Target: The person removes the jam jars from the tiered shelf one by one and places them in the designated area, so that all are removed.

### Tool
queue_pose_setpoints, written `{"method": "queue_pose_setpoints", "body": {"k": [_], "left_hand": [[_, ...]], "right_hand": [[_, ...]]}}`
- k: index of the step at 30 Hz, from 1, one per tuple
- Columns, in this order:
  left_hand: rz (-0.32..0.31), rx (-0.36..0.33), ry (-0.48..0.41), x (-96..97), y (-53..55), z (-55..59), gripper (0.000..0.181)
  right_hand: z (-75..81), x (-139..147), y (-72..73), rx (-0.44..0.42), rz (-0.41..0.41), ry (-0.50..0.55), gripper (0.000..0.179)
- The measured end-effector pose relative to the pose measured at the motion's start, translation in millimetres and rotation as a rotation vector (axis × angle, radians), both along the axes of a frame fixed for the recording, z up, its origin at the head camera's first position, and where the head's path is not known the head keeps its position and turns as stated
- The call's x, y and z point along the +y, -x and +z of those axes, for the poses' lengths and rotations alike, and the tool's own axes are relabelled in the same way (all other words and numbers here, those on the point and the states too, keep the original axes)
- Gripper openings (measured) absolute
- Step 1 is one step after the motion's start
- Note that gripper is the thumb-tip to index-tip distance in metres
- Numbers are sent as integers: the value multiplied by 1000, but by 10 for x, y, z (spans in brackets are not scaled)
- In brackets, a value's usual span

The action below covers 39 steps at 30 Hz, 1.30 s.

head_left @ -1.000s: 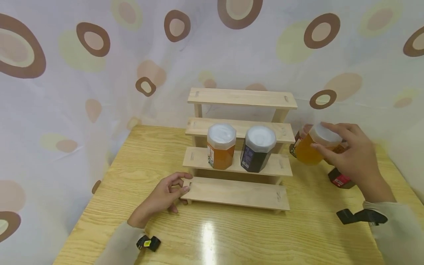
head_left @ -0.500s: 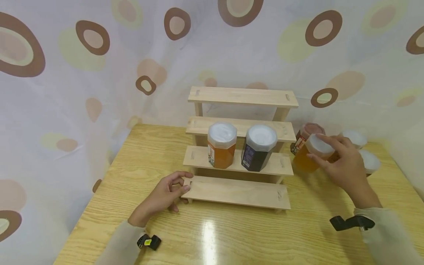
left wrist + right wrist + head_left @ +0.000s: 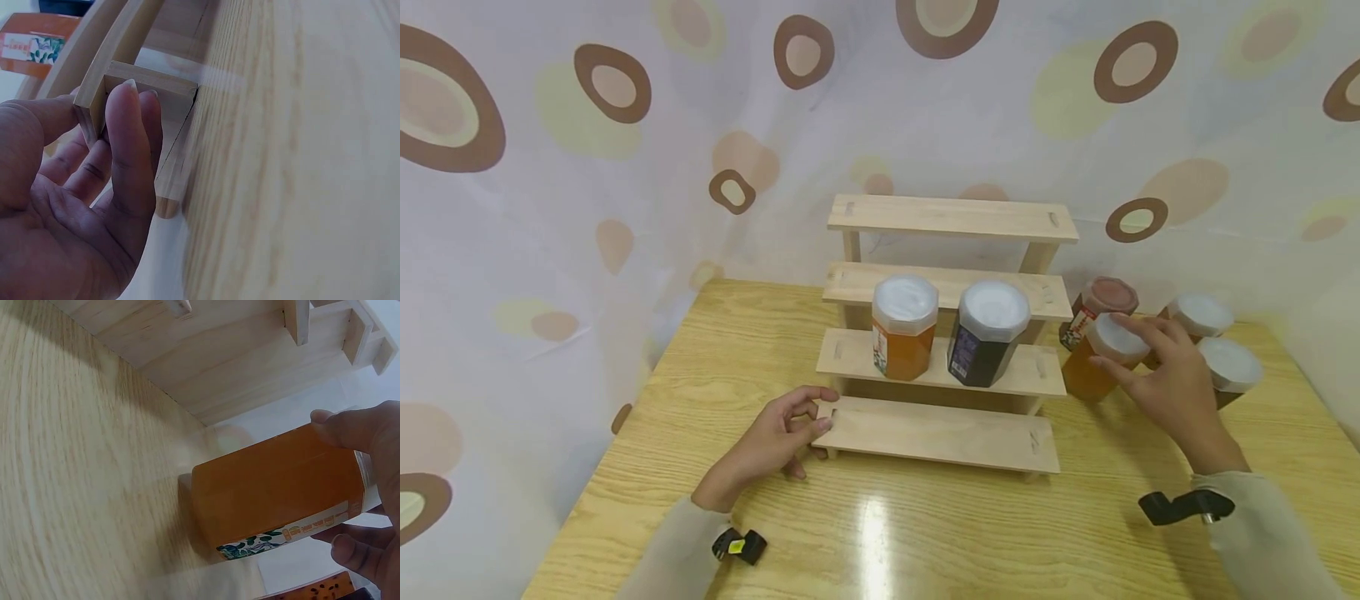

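Observation:
On the right of the head view, my right hand (image 3: 1172,392) grips an amber octagonal jar (image 3: 1092,371) near its white lid, thumb on one side and fingers on the other. In the right wrist view the jar (image 3: 281,487) has its base at the wooden table; whether it fully touches is hard to tell. My left hand (image 3: 778,433) pinches the left end of the lowest board of a stepped wooden rack (image 3: 925,429), shown closer as the board end (image 3: 94,103) in the left wrist view. An orange jar (image 3: 904,329) and a dark jar (image 3: 987,337) stand on the second step.
Beside the held jar stand a jar with a reddish lid (image 3: 1105,304) and two white-lidded jars, the rear one (image 3: 1201,317) and the front one (image 3: 1228,367). A patterned curtain (image 3: 662,183) hangs behind the table (image 3: 760,333).
My right hand has carried the amber jar down and slightly left to the table beside the rack, uncovering the white-lidded jars. My left hand has kept its place on the board.

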<state>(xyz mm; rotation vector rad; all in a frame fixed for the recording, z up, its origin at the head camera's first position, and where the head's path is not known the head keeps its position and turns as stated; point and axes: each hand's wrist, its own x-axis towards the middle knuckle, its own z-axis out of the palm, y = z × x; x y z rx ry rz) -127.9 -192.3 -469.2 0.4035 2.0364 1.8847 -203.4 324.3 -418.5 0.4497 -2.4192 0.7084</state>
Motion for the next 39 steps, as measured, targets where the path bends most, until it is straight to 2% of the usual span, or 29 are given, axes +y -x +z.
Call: {"method": "queue_pose_setpoints", "body": {"k": [12,26,33,39], "left_hand": [[-4,8,3,14,4,2,39],[8,-11,9,14,-11,16,38],[7,-4,17,4,-8,12,38],[6,-1,25,8,-11,20,39]], "right_hand": [[-102,15,-39,-64,-28,56,71],[-99,21,-34,-77,51,59,73],[-1,-14,-65,-53,100,37,65],[177,-48,-137,-76,78,63,50]]}}
